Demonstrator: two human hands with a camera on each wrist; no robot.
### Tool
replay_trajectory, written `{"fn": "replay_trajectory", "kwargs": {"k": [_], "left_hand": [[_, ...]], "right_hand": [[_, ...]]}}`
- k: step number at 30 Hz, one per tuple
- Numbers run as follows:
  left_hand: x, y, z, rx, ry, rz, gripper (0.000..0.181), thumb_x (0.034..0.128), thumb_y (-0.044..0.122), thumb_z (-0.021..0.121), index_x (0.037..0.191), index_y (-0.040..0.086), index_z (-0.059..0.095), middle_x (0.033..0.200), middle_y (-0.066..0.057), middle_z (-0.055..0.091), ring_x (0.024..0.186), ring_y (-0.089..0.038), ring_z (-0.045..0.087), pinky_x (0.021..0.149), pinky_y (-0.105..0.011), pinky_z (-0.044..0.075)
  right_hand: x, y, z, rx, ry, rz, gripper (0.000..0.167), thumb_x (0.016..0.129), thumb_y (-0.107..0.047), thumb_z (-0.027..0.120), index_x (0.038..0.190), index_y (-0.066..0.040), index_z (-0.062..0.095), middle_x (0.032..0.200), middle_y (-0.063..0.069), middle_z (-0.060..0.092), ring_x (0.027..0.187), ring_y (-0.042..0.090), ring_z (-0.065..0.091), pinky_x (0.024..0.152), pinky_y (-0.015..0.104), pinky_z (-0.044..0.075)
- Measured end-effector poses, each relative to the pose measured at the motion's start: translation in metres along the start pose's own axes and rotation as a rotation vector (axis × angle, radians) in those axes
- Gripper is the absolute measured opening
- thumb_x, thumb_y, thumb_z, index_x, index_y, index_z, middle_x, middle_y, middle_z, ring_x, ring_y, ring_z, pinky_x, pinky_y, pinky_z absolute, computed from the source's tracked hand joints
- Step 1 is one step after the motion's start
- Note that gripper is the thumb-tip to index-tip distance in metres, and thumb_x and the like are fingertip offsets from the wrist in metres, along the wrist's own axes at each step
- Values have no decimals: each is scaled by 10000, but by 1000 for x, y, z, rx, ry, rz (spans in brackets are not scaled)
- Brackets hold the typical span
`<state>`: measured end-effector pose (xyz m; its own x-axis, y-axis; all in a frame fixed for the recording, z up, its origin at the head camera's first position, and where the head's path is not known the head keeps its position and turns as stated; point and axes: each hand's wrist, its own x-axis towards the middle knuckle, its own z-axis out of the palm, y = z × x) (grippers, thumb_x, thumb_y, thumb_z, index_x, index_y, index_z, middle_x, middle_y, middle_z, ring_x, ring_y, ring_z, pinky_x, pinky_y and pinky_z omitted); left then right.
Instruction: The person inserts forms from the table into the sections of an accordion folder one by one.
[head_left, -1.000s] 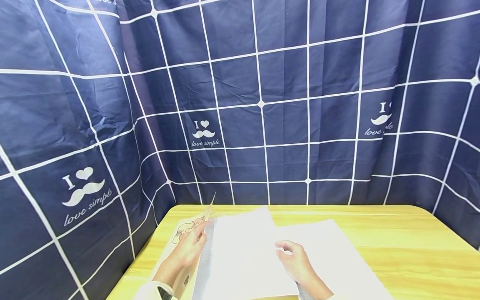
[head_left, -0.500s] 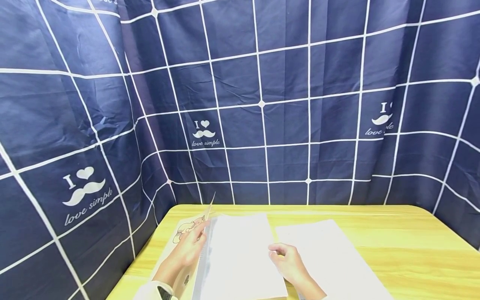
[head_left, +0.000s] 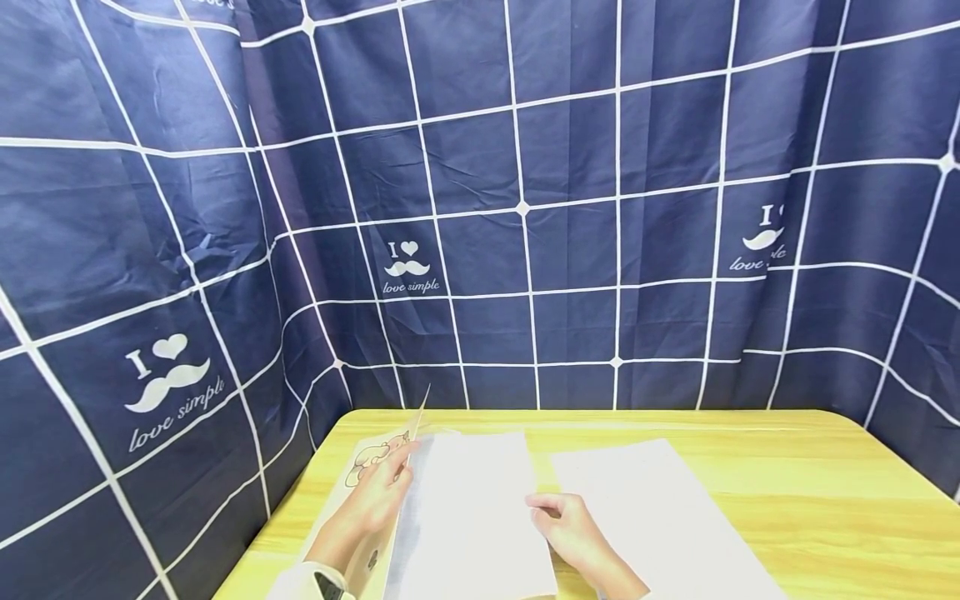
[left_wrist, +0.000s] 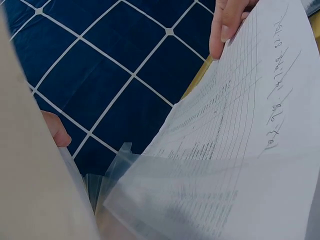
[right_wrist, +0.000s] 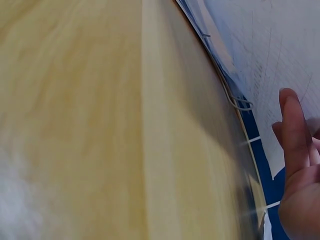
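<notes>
- While the left hand [head_left: 375, 496] is gripping an upright pale panel [left_wrist: 40, 170], its fingers are curling at the edge, and in the left wrist view one fingertip is showing beyond it.
- The right hand [head_left: 568, 523] is pinching the right edge of a white sheet [head_left: 480, 517] between thumb and fingers.
- That sheet is spanning the space between the two hands, toward the near side of the table [head_left: 825, 483]; it is bearing printed rows, ruled lines and loose handwriting.
- A clear plastic sleeve [left_wrist: 165, 192] is covering part of the sheet, on the side nearer the left hand.
- A cartoon drawing [head_left: 363, 471] is showing on a pale surface just beside the left hand, on its left.
- A second sheet [head_left: 667, 517] is lying flat on the yellow wood-grain tabletop, to the right of the first and partly behind the right hand and forearm.
- A dark-faced watch [head_left: 328, 586] is circling the left wrist, beside a pale sleeve cuff [head_left: 292, 581].
- Behind everything, a navy curtain [head_left: 585, 250] with white grid lines is hanging.
</notes>
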<state>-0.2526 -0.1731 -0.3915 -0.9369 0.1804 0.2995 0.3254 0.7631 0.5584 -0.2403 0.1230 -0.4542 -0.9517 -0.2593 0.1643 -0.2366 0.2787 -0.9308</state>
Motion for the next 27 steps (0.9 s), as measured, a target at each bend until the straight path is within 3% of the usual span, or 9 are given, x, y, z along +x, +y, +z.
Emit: {"fn": "replay_trajectory", "kwargs": {"k": [7,11,13,14,17,21,27], "left_hand": [[0,0,1,9,2,16,381,968,141,404,1330,80,508,1364,-156,505,1181,-349,536,1005,-515,386],[0,1,1,3,8,15,383,963,132,404,1327,79,512,1364,-159,505,1185,-351,533,1009,-515,382],[0,1,1,1,9,15,384,963,131,404,1327,82,512,1368,-160,501,1190,-350,530,1013,-514,379],[1,1,1,1,8,15,383,963,130,405,1328,82,511,1371,-161,498,1191,-350,529,1014,-514,378],[1,1,1,5,7,17,383,966,130,405,1332,86,508,1385,-160,484,1200,-354,521,1019,-516,373],[0,1,1,13,8,15,384,967,141,407,1335,112,509,1391,-145,482,1198,-352,523,1014,-519,376],[0,0,2,12,8,14,388,969,149,414,1344,114,505,1393,-140,484,1194,-348,528,1011,-516,381]], "right_hand": [[1,0,4,98,-58,9,405,899,-107,555,1232,122,531,1232,308,550,887,253,611,715,289,548],[-1,0,5,87,-70,-15,425,909,-136,558,1247,119,519,1263,325,522,1043,394,594,860,436,520],[-1,0,4,70,-64,-15,433,914,-148,558,1257,112,514,1286,333,499,1080,415,568,872,472,507],[-1,0,4,67,-58,-5,435,915,-150,556,1263,107,511,1296,334,490,1017,430,580,859,475,510],[-1,0,2,44,-29,1,430,915,-148,557,1263,102,516,1310,320,486,1028,440,575,865,469,511],[-1,0,2,13,14,-14,408,906,-139,567,1237,98,543,1305,283,512,1180,463,496,923,507,461],[1,0,7,19,16,-27,408,900,-145,578,1233,90,553,1299,268,524,1184,444,505,927,504,459]]}}
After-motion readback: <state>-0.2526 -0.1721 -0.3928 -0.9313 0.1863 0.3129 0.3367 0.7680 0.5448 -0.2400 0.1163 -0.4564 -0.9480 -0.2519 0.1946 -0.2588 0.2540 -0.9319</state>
